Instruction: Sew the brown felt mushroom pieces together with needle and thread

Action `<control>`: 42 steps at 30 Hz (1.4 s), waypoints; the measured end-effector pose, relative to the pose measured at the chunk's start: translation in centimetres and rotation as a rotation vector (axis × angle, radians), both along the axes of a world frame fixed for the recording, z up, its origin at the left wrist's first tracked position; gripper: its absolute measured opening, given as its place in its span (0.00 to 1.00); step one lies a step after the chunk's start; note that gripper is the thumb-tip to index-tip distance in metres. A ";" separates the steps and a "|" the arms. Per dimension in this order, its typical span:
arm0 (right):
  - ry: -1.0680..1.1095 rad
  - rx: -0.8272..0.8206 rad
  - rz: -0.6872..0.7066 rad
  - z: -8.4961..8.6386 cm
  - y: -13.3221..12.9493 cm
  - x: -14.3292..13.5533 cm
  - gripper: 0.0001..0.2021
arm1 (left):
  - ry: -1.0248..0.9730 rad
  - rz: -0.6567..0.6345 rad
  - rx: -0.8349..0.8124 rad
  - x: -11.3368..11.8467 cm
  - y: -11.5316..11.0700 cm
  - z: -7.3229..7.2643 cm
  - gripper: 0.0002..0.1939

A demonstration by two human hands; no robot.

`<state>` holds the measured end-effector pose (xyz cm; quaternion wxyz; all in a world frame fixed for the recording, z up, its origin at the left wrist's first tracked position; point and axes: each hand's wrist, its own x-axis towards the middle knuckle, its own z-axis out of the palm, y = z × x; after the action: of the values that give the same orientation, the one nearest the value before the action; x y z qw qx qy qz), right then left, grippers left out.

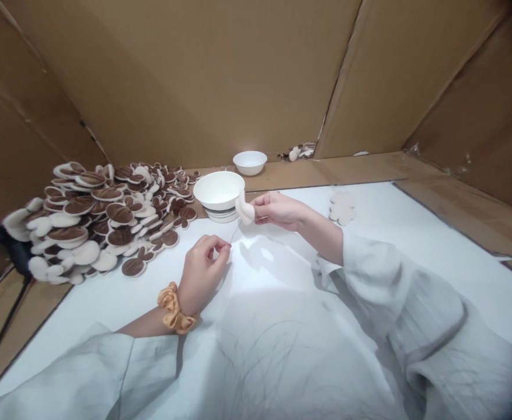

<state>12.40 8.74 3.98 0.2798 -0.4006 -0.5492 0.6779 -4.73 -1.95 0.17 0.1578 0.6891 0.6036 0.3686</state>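
Loose pale grey sleeves, wide cuffs, ruffled golden scrunchie

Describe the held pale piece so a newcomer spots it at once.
Find the brown-and-cream pile at the left, then the larger white bowl to its right. The pale piece appears at that bowl's right edge, pinched in the right hand, unlike the pile's loose pieces.

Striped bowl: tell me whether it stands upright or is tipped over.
Upright: the striped bowl stands with its open rim on top, its white inside showing from above and its dark bands lower down the wall.
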 end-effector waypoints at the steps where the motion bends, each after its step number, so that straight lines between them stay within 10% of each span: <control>1: -0.006 0.013 0.048 0.1 -0.1 0.1 0.05 | 0.010 0.000 0.022 0.0 0.0 0.1 0.07; 12: 0.047 -0.054 0.444 -1.3 -0.3 0.0 0.09 | 0.071 0.013 0.085 -1.1 -0.4 0.2 0.06; 28: -0.235 0.169 0.416 -1.8 -1.5 -1.6 0.03 | 0.388 -0.073 0.394 -1.4 -0.8 0.3 0.06; 42: -0.801 0.939 0.337 -2.3 -4.6 -3.2 0.08 | 0.393 -0.153 0.139 -1.5 1.0 1.6 0.09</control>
<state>9.22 4.10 1.68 0.0881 -0.3657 -0.9053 0.1974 -6.23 -0.95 1.78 0.0167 0.8005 0.5420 0.2551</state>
